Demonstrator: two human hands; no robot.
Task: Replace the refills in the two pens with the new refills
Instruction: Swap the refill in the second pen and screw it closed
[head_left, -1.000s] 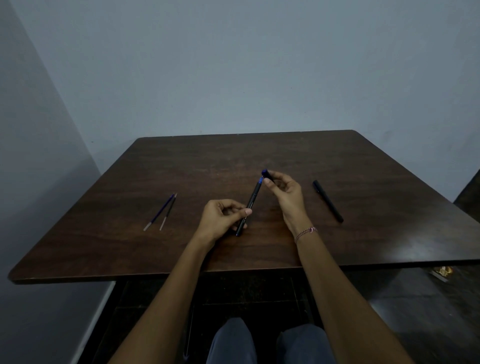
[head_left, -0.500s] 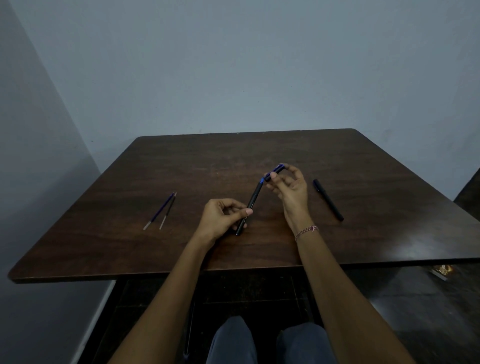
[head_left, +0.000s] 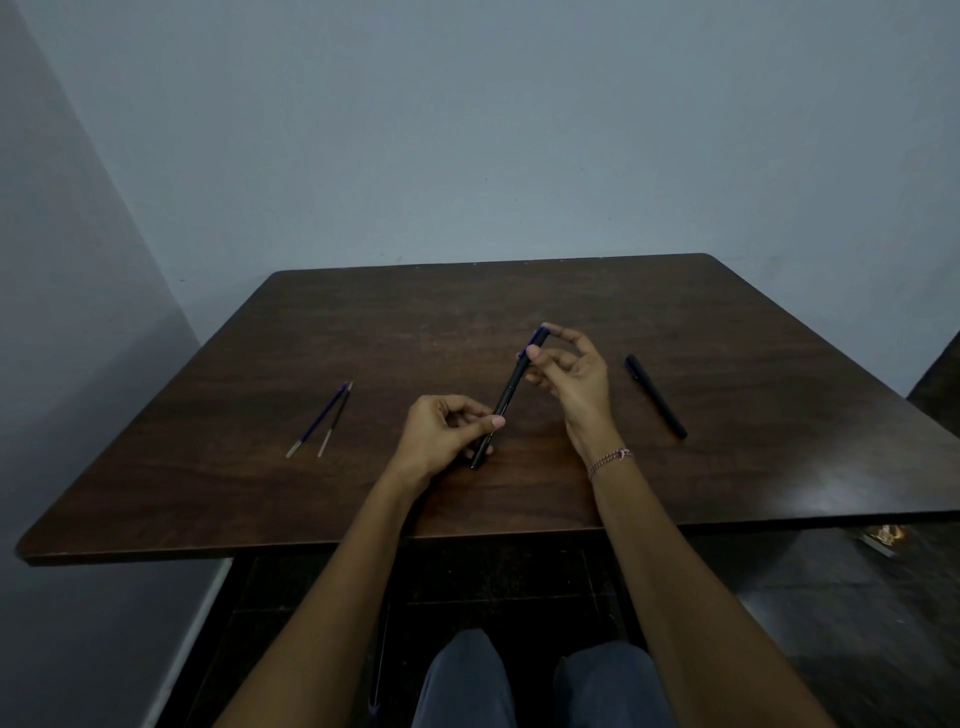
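I hold a black pen (head_left: 508, 395) slanted over the middle of the dark wooden table (head_left: 363, 338). My left hand (head_left: 447, 431) pinches its lower barrel. My right hand (head_left: 569, 374) grips the pen's upper end, where a blue part (head_left: 535, 339) shows between thumb and fingers. A second black pen (head_left: 655, 396) lies on the table to the right of my right hand. Two thin refills (head_left: 327, 418), one blue and one dark, lie side by side on the left of the table.
The table stands against a plain grey wall (head_left: 467, 130), with another wall close on the left. My knees (head_left: 535, 680) show under the near edge. A small object (head_left: 883, 538) lies on the dark floor at the right.
My right hand has shifted its fingers along the pen's upper end, and the blue part now shows less. The left hand, the second pen and the refills have stayed put.
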